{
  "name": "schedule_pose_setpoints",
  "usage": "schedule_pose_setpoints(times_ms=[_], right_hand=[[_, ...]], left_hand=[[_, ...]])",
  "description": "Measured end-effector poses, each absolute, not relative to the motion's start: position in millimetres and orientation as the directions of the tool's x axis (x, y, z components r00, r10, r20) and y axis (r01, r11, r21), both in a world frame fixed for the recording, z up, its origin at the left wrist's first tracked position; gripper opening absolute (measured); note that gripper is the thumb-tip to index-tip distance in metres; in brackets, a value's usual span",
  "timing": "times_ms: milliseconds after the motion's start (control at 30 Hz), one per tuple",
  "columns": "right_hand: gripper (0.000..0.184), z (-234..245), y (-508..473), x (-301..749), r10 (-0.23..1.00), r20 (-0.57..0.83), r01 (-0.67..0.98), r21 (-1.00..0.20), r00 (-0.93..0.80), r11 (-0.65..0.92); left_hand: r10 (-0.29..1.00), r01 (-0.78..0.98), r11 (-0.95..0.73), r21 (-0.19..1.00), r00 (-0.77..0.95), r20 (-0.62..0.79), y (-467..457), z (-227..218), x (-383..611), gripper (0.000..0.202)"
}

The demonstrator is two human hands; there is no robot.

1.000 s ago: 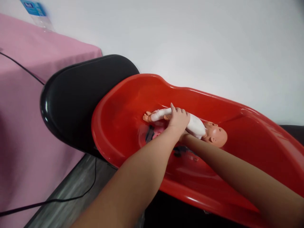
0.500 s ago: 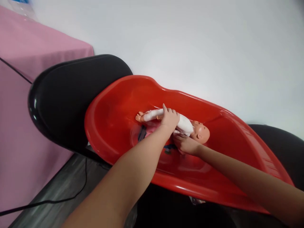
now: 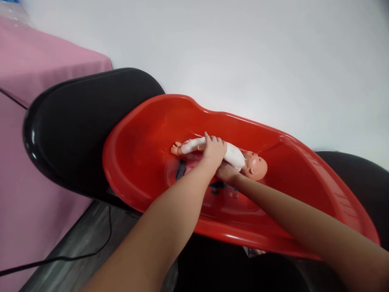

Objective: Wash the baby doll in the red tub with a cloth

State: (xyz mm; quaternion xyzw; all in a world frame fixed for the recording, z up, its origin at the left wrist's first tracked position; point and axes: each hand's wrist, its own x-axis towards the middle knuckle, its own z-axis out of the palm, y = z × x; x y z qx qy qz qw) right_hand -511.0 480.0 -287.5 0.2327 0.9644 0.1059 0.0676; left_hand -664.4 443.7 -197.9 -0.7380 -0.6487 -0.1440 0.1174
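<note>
Now that the right hand [image 3: 226, 172] has slid back under the baby doll [image 3: 234, 157] lying in the red baby bathtub [image 3: 146, 134], its grip hidden, the left hand [image 3: 214, 149] stays curled over the doll's middle.

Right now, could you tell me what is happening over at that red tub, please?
A person is handling a baby doll that lies on its back inside a red plastic tub. The left hand rests over the doll's hips and legs, and the right hand is tucked against its near side by the torso. The doll wears white, its head pointing right. The tub sits on a black glossy surface, beside a pink-covered table.
</note>
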Motion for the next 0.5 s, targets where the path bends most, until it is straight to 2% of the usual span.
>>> schedule_pose_setpoints(times_ms=[100, 200, 300, 400, 500], right_hand=[[0.048, -286, 472, -465, 0.482, -0.157, 0.388, 0.408, -0.862, 0.826], [0.045, -275, 462, -427, 0.492, -0.277, 0.322, 0.484, -0.825, 0.813], [0.038, -255, 449, -424, 0.425, -0.303, 0.281, 0.42, -0.853, 0.863], [0.042, -237, 435, -457, 0.265, -0.215, 0.2, 0.285, -0.94, 0.937], [0.034, -228, 431, -503, 0.112, -0.184, 0.062, 0.256, -0.977, 0.965]], left_hand=[[0.924, 0.988, -0.149, 0.037, 0.126, 0.361, 439, -193, -663, 0.039], [0.937, 0.986, -0.155, 0.056, 0.129, 0.325, 436, -188, -662, 0.04], [0.943, 0.987, -0.153, 0.039, 0.134, 0.305, 434, -185, -661, 0.04], [0.938, 0.988, -0.152, 0.006, 0.142, 0.315, 435, -187, -661, 0.04], [0.933, 0.989, -0.151, -0.009, 0.145, 0.328, 438, -192, -660, 0.039]])
